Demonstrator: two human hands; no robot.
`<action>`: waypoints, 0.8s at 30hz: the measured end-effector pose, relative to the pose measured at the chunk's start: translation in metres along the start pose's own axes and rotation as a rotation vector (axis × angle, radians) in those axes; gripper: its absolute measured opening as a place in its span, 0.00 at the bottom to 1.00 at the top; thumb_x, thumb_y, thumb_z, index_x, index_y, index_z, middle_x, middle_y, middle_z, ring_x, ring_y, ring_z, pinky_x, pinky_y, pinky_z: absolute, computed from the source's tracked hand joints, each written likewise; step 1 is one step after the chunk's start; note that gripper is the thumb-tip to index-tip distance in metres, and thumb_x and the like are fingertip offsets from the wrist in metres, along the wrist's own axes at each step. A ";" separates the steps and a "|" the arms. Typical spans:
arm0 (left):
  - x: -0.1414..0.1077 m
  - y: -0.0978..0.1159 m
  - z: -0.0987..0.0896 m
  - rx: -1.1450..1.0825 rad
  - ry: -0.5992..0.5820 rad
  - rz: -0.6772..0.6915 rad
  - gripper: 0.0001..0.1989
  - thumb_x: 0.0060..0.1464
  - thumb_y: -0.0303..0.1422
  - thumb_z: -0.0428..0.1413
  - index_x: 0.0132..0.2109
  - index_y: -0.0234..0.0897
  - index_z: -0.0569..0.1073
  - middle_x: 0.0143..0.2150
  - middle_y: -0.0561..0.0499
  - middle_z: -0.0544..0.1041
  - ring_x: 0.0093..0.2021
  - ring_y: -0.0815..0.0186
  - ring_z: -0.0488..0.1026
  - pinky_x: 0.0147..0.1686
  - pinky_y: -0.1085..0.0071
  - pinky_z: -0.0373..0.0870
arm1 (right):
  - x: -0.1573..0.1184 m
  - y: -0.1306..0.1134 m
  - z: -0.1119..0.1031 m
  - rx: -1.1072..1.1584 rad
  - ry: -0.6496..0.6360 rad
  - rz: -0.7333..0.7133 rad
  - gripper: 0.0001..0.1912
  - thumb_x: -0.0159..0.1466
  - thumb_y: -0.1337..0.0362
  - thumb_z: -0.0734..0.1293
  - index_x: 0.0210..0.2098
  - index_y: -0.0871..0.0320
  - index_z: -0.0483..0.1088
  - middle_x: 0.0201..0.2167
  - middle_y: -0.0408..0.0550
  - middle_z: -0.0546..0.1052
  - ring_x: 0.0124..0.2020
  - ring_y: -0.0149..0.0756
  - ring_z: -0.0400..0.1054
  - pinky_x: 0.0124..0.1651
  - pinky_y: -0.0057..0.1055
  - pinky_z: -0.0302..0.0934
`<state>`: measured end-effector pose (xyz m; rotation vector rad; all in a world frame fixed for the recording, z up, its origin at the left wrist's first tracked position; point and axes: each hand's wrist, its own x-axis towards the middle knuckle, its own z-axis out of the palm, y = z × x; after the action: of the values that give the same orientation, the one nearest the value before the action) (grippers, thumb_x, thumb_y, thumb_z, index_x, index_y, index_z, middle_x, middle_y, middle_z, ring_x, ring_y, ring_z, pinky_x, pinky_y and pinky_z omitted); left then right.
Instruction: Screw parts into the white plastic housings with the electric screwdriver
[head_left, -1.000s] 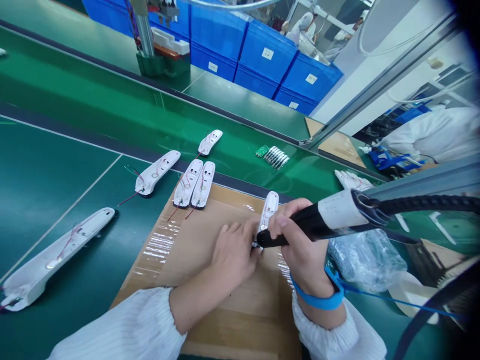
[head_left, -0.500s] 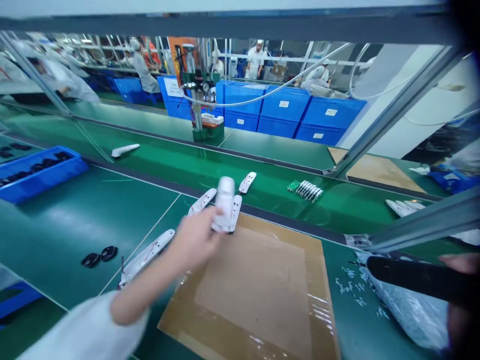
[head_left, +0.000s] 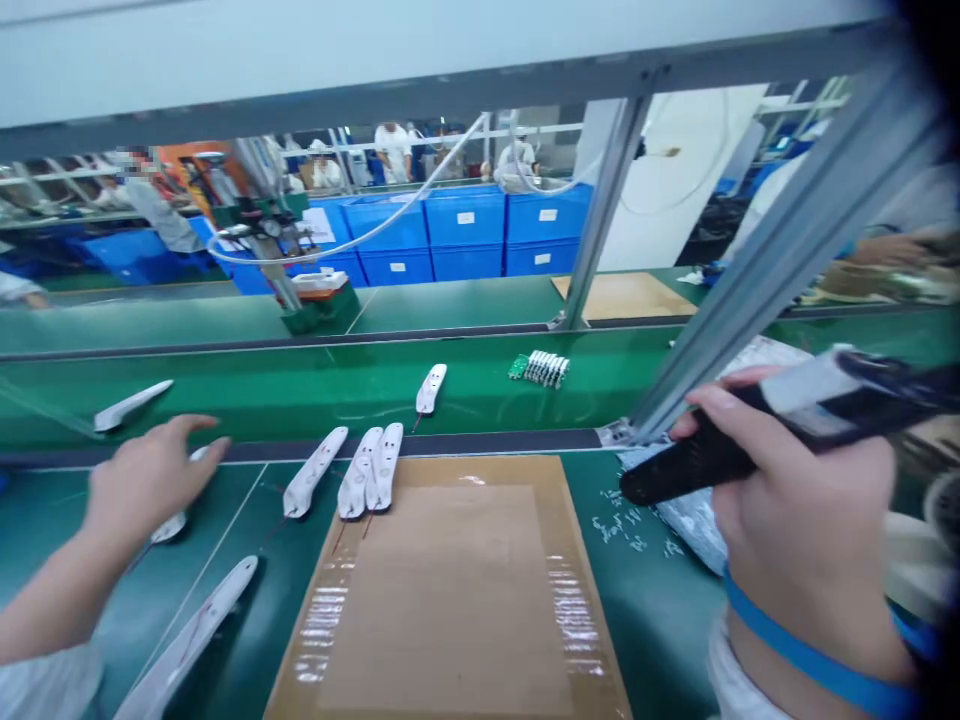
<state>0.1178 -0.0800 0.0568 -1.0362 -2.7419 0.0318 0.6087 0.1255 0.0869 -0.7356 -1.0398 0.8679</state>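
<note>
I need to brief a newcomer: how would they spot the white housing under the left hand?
Start at the brown cardboard mat, then look left across the green table. The white housing lies under the open left hand, the only shell partly covered by fingers.

Your left hand (head_left: 146,478) reaches out to the far left of the cardboard mat (head_left: 457,590), palm down and fingers loosely spread, hovering just over a white casing (head_left: 174,520) it partly covers; whether it touches is unclear. Your left forearm runs bare from a white sleeve low beside the mat's left edge. Your right hand (head_left: 795,510) is raised to the right of the mat, fingers curled tight around a black power screwdriver (head_left: 739,445) whose tip points toward the mat, with a blue wrist strap (head_left: 810,655) on the wrist.
</note>
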 end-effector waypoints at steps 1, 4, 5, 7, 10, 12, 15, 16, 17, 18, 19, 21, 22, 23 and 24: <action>0.004 0.038 -0.004 0.031 -0.042 -0.016 0.27 0.72 0.50 0.47 0.60 0.41 0.81 0.47 0.43 0.87 0.48 0.45 0.82 0.49 0.56 0.73 | 0.002 0.000 0.001 -0.007 -0.006 0.024 0.09 0.57 0.64 0.83 0.31 0.52 0.80 0.29 0.44 0.76 0.26 0.39 0.72 0.30 0.39 0.69; 0.003 0.165 -0.003 0.028 -0.225 0.320 0.24 0.71 0.50 0.52 0.60 0.47 0.84 0.55 0.43 0.88 0.59 0.42 0.81 0.57 0.54 0.70 | 0.011 0.008 -0.002 -0.038 -0.036 0.100 0.13 0.55 0.59 0.83 0.32 0.54 0.78 0.27 0.43 0.77 0.24 0.37 0.72 0.29 0.35 0.68; 0.001 0.202 0.002 0.038 -0.263 0.350 0.22 0.70 0.48 0.53 0.60 0.46 0.84 0.56 0.41 0.88 0.61 0.42 0.80 0.59 0.53 0.68 | 0.014 0.011 -0.004 -0.052 -0.053 0.128 0.14 0.55 0.58 0.83 0.32 0.55 0.77 0.27 0.42 0.78 0.23 0.36 0.72 0.28 0.34 0.68; -0.003 0.257 0.015 0.048 -0.288 0.361 0.23 0.70 0.46 0.55 0.60 0.40 0.85 0.56 0.34 0.87 0.62 0.38 0.80 0.60 0.48 0.66 | 0.019 0.018 -0.008 -0.079 -0.098 0.184 0.16 0.55 0.56 0.82 0.32 0.55 0.75 0.26 0.42 0.78 0.22 0.35 0.71 0.27 0.33 0.67; -0.003 0.295 0.035 0.059 -0.296 0.316 0.25 0.69 0.44 0.54 0.58 0.29 0.84 0.56 0.23 0.85 0.59 0.32 0.81 0.57 0.44 0.67 | 0.025 0.028 -0.011 -0.107 -0.162 0.261 0.17 0.55 0.54 0.81 0.32 0.56 0.75 0.26 0.42 0.77 0.22 0.34 0.70 0.27 0.33 0.67; -0.001 0.302 0.044 0.050 -0.284 0.297 0.25 0.69 0.43 0.53 0.58 0.28 0.83 0.55 0.24 0.85 0.57 0.33 0.81 0.55 0.44 0.69 | 0.027 0.036 -0.011 -0.114 -0.188 0.297 0.17 0.55 0.53 0.81 0.32 0.56 0.74 0.26 0.42 0.76 0.23 0.33 0.70 0.28 0.33 0.66; -0.002 0.304 0.044 0.008 -0.260 0.324 0.25 0.70 0.43 0.50 0.58 0.30 0.82 0.52 0.28 0.86 0.54 0.37 0.83 0.50 0.51 0.71 | 0.028 0.048 -0.009 -0.114 -0.210 0.343 0.18 0.55 0.52 0.80 0.31 0.56 0.73 0.26 0.41 0.75 0.22 0.32 0.69 0.29 0.34 0.65; -0.004 0.303 0.041 -0.009 -0.253 0.341 0.25 0.71 0.44 0.49 0.57 0.31 0.82 0.51 0.29 0.86 0.53 0.38 0.83 0.47 0.54 0.71 | 0.029 0.051 -0.009 -0.118 -0.215 0.357 0.18 0.55 0.52 0.80 0.31 0.56 0.73 0.26 0.41 0.74 0.23 0.32 0.68 0.29 0.34 0.65; -0.009 0.302 0.038 -0.027 -0.244 0.361 0.24 0.71 0.44 0.49 0.56 0.31 0.82 0.49 0.31 0.87 0.52 0.39 0.83 0.45 0.56 0.71 | 0.029 0.054 -0.009 -0.127 -0.218 0.366 0.18 0.54 0.51 0.80 0.30 0.56 0.72 0.26 0.41 0.74 0.23 0.32 0.68 0.29 0.34 0.65; -0.016 0.299 0.034 -0.049 -0.226 0.381 0.24 0.72 0.45 0.49 0.54 0.33 0.82 0.48 0.32 0.87 0.50 0.40 0.83 0.42 0.58 0.71 | 0.029 0.057 -0.009 -0.141 -0.219 0.368 0.18 0.54 0.52 0.80 0.30 0.56 0.72 0.26 0.41 0.74 0.23 0.32 0.68 0.29 0.34 0.65; -0.026 0.295 0.031 -0.076 -0.200 0.406 0.23 0.72 0.45 0.49 0.52 0.35 0.82 0.46 0.34 0.87 0.48 0.42 0.83 0.40 0.59 0.70 | 0.029 0.059 -0.009 -0.159 -0.217 0.363 0.18 0.55 0.52 0.80 0.29 0.56 0.71 0.26 0.41 0.74 0.23 0.32 0.68 0.29 0.35 0.65; -0.056 0.281 0.028 -0.148 -0.141 0.489 0.21 0.72 0.47 0.50 0.45 0.39 0.82 0.42 0.38 0.86 0.44 0.45 0.82 0.36 0.61 0.68 | 0.030 0.062 -0.010 -0.199 -0.210 0.338 0.17 0.55 0.52 0.79 0.29 0.55 0.71 0.26 0.42 0.74 0.23 0.32 0.67 0.29 0.35 0.65; -0.075 0.272 0.028 -0.192 -0.108 0.543 0.20 0.72 0.47 0.50 0.41 0.41 0.81 0.39 0.41 0.86 0.41 0.47 0.82 0.35 0.61 0.67 | 0.030 0.062 -0.010 -0.217 -0.205 0.325 0.17 0.55 0.53 0.79 0.28 0.55 0.70 0.26 0.42 0.74 0.23 0.32 0.67 0.29 0.35 0.64; -0.095 0.263 0.031 -0.240 -0.078 0.607 0.20 0.72 0.47 0.51 0.38 0.42 0.80 0.37 0.43 0.85 0.39 0.48 0.81 0.34 0.62 0.66 | 0.031 0.063 -0.011 -0.230 -0.199 0.314 0.17 0.55 0.53 0.78 0.28 0.55 0.70 0.26 0.42 0.74 0.23 0.32 0.67 0.29 0.35 0.64; -0.115 0.254 0.035 -0.282 -0.042 0.660 0.21 0.72 0.47 0.50 0.36 0.43 0.79 0.34 0.44 0.84 0.37 0.50 0.80 0.34 0.61 0.66 | 0.031 0.064 -0.011 -0.239 -0.194 0.306 0.17 0.55 0.53 0.78 0.28 0.55 0.70 0.26 0.42 0.74 0.23 0.32 0.67 0.29 0.35 0.63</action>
<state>0.3604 0.0375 -0.0224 -1.9878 -2.3506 -0.2374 0.6103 0.1814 0.0419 -1.0468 -1.2371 1.1056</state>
